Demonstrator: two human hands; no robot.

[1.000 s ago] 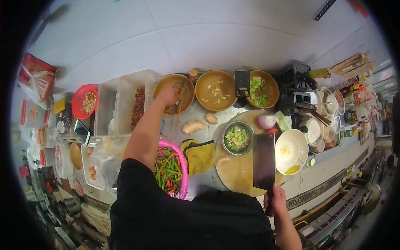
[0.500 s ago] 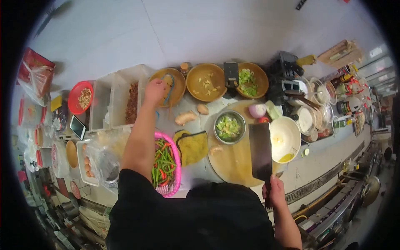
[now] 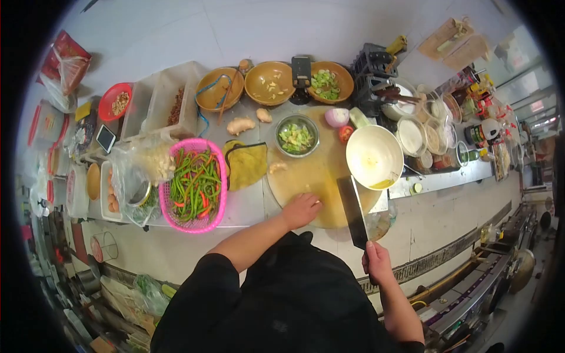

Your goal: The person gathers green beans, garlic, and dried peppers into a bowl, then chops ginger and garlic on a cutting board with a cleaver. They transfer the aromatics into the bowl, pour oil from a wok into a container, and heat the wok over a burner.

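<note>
My right hand [image 3: 377, 259] is wrapped round the handle of a cleaver [image 3: 352, 215], whose broad dark blade points up and away over the right edge of the round wooden cutting board [image 3: 329, 176]. Near the front of that board rests my left hand [image 3: 302, 210], its fingers curled together; a small pale bit shows at the fingertips, too small to name. Beyond it stand a metal bowl [image 3: 296, 135] of chopped green vegetable and a small piece of ginger [image 3: 278, 167]. A white bowl [image 3: 375, 154] with a little yellowish liquid stands right of them, near the cleaver's tip.
A pink basket [image 3: 223, 194] of green and red chillies stands left, beside a yellow cloth [image 3: 246, 166]. Ginger [image 3: 240, 125], an onion [image 3: 337, 117] and a tomato [image 3: 345, 134] lie farther back. Wooden bowls [image 3: 245, 82] line the wall; seasoning tubs [image 3: 411, 136] crowd the right.
My left hand has come from the left wooden bowl at the back down to the cutting board. My right hand still holds the cleaver, and the view has shifted.
</note>
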